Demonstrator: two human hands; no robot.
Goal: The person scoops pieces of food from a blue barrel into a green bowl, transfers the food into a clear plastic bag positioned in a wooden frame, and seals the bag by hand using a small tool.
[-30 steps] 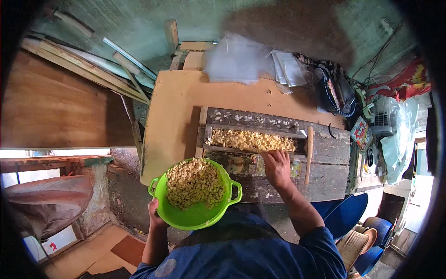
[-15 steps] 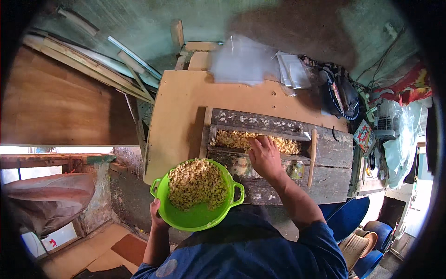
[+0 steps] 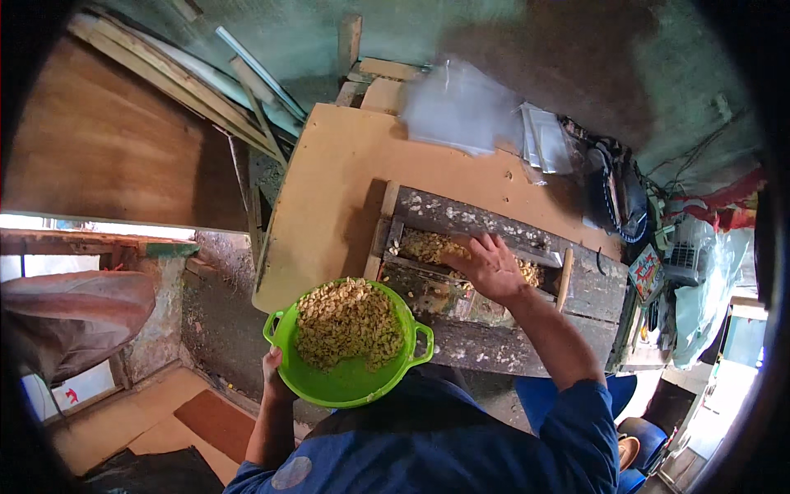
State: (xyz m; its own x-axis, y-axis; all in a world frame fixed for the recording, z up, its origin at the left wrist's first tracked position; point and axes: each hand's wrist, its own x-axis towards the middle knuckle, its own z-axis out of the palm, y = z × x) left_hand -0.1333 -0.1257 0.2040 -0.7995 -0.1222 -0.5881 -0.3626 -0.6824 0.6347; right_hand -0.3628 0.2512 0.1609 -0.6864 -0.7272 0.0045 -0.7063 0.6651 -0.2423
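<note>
A bright green two-handled plastic basin (image 3: 333, 389) is tilted at the near edge of the table, in front of my body. Small pale chopped pieces (image 3: 350, 325) fill much of it, leaving its near side bare. My left hand (image 3: 276, 375) grips the basin's left side, just below the handle. Across the worn dark wooden board (image 3: 485, 216) runs a narrow slot holding more pale pieces (image 3: 424, 245). Over this slot my right hand (image 3: 495, 267) is open, thumb apart from the stretched fingers. It covers the slot's middle; whether it touches the pieces is hidden.
A wooden stick (image 3: 565, 278) lies across the board's right part. Clear plastic bags (image 3: 461, 107) and a dark bag (image 3: 615, 189) are on the light brown tabletop (image 3: 329, 189). Planks (image 3: 181, 82) lean at left; blue containers (image 3: 643, 440) stand at lower right.
My right hand has lifted and shifted right along the slot, its fingers spreading. The board and table appear turned and shifted in view as my head moved. My left hand keeps hold of the basin.
</note>
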